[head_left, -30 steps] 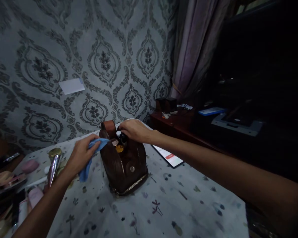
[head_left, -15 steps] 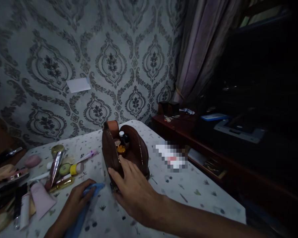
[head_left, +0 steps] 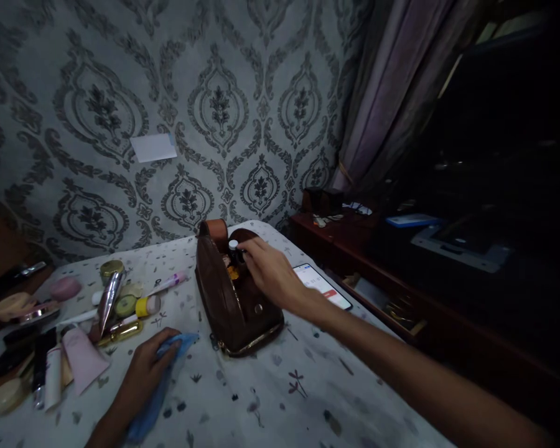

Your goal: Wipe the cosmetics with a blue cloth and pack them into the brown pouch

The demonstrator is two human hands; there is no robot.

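A brown leather pouch (head_left: pixel 231 302) stands open on the patterned tablecloth (head_left: pixel 280 392). Small bottles show inside it, one with a white cap (head_left: pixel 233 244). My right hand (head_left: pixel 270 274) reaches into the pouch's mouth, fingers curled around a dark bottle beside the white cap. My left hand (head_left: pixel 144 370) rests on the cloth at the near left, closed on a blue rag (head_left: pixel 161 382) pressed flat to the table.
Several cosmetic tubes, jars and compacts (head_left: pixel 74 323) lie scattered at the left. A phone (head_left: pixel 322 285) with a lit screen lies right of the pouch. A dark wooden cabinet (head_left: pixel 401 261) stands beyond the table's right edge; a curtain hangs behind it.
My right hand has gone from the pouch's top down to its front side and back up into its mouth. My left hand has drawn the blue rag toward me onto the tablecloth.
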